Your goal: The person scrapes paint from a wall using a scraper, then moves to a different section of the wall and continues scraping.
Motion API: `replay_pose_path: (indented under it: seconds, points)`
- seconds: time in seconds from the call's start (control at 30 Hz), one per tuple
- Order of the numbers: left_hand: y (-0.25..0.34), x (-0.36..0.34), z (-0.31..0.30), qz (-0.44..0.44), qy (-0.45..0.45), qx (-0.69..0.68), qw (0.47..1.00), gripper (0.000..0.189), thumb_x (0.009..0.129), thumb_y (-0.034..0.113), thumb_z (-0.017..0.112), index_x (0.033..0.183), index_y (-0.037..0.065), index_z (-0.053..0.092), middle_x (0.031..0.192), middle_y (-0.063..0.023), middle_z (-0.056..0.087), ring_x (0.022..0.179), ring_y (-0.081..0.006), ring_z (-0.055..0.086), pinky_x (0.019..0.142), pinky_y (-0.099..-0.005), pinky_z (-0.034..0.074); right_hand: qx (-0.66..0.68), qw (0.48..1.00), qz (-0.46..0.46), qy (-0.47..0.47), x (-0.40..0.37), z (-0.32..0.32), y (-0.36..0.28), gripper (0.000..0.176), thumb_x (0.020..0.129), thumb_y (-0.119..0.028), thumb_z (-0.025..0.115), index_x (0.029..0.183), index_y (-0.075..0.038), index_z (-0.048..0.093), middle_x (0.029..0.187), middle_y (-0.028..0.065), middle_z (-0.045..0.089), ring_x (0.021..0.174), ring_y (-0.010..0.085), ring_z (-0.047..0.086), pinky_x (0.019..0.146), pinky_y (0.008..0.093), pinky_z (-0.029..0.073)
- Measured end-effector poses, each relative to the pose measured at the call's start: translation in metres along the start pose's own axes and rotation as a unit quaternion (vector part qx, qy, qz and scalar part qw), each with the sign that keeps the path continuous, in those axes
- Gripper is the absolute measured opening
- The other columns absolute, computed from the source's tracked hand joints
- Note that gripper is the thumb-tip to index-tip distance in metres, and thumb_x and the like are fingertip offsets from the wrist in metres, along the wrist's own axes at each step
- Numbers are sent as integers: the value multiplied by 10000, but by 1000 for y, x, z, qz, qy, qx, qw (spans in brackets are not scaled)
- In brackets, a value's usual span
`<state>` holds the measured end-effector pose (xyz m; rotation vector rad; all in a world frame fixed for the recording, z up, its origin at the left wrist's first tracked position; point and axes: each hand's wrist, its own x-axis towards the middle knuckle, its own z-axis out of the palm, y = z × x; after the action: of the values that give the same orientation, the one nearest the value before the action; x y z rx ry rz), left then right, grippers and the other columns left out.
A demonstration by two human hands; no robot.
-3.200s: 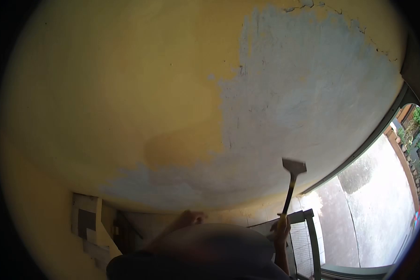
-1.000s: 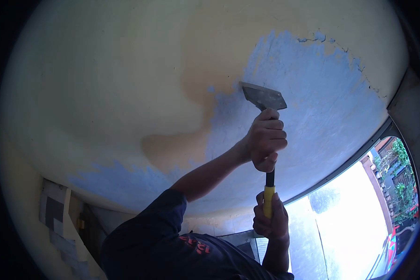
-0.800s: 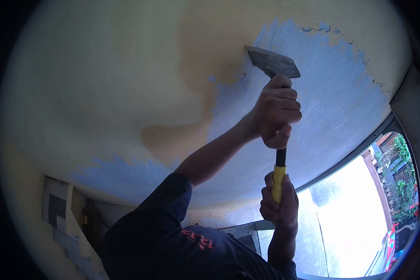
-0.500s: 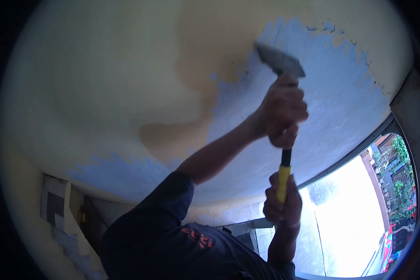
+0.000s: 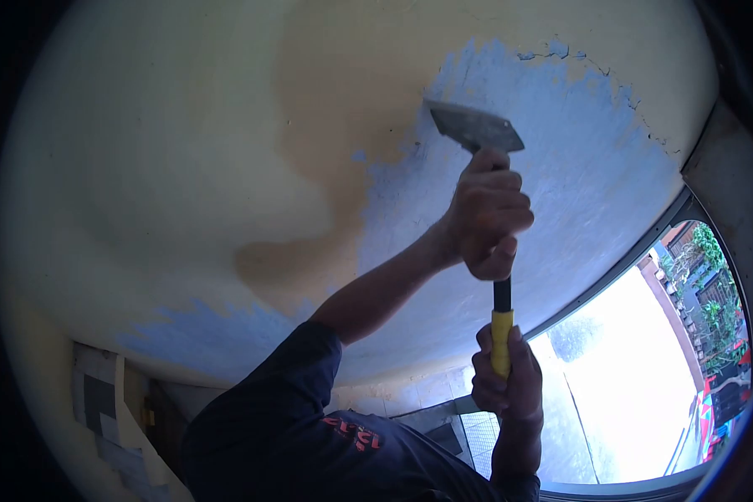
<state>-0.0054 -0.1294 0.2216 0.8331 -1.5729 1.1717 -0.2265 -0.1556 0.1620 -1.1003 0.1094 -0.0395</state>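
A long-handled scraper (image 5: 475, 129) with a broad grey metal blade is held up in front of the wall. Its blade overlaps the left border of the bare bluish-grey patch (image 5: 552, 167), beside tan, damp-looking paint (image 5: 335, 92); whether it touches cannot be made out. My left hand (image 5: 492, 209) is closed around the black shaft just below the blade. Lower down, my right hand (image 5: 508, 372) wraps round the yellow grip (image 5: 501, 335) at the handle's end. Fingers of both hands are curled tight, hiding parts of the shaft.
Cream paint (image 5: 176, 142) covers the wall's left side, with cracked, lifting flakes (image 5: 558, 48) along the upper right border. A second scraped strip (image 5: 201, 330) lies lower left. At right, a bright opening (image 5: 636, 376) shows plants (image 5: 711, 243) outside. Stepped masonry (image 5: 100, 402) stands lower left.
The scraper and both hands have shifted down and left in view, the blade moving slightly lower against the wall. The whole view has also shifted a little. Both hands keep their hold.
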Motion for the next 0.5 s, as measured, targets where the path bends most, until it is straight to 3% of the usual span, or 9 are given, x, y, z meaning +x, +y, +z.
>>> replay_pose_path:
  seconds: [0.5]
  points:
    - [-19, 23, 7, 8, 24, 4, 1000, 467, 844, 447, 276, 445, 206, 317, 375, 29, 302, 390, -170, 247, 599, -362, 294, -6, 999, -43, -13, 12, 9, -20, 483, 985, -514, 275, 935, -59, 428, 469, -38, 308, 289, 37, 262, 257, 186, 239]
